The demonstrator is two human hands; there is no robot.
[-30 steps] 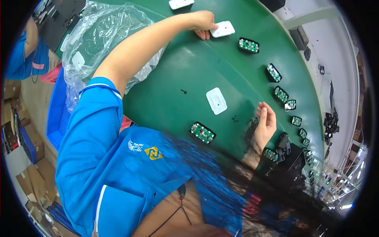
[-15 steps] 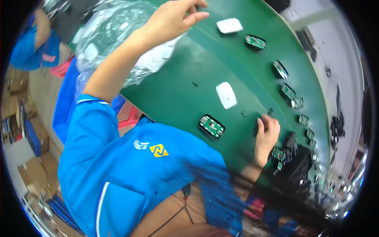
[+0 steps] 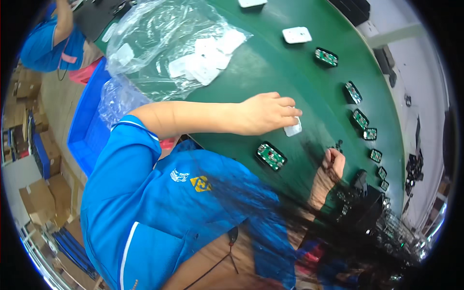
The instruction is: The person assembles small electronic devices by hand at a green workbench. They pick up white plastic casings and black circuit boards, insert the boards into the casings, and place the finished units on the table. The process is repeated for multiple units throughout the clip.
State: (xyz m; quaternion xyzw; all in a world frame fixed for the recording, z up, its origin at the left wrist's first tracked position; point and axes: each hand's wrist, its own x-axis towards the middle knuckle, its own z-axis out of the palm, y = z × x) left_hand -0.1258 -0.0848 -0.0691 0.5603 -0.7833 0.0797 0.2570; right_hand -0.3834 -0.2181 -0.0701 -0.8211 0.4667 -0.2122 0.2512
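My left hand [image 3: 270, 113] reaches across the green table [image 3: 232, 104], its fingers bent over a white plastic cover [image 3: 293, 128] and covering its upper part. Just below it lies an open black housing with a green circuit board [image 3: 271, 155] inside. To the right, my right hand [image 3: 332, 164] is closed with its fingertips pressed together, beside small black pieces [image 3: 337, 145] on the table. Whatever sits between those fingertips is too small or hidden to name. Dark strands of hair blur across the right forearm.
Several white covers [image 3: 205, 65] lie in a clear plastic bag [image 3: 150, 43] at the far left. Along the right edge runs a row of black housings with boards [image 3: 353, 93]. Another white cover [image 3: 297, 35] lies farther off. A blue bin [image 3: 89, 130] stands left, with a co-worker's sleeve [image 3: 41, 50] beyond.
My left hand has come down from the plastic bag at the far side onto the white cover nearby. My right hand's fingers have drawn closer together near the black pieces. The view has shifted slightly.
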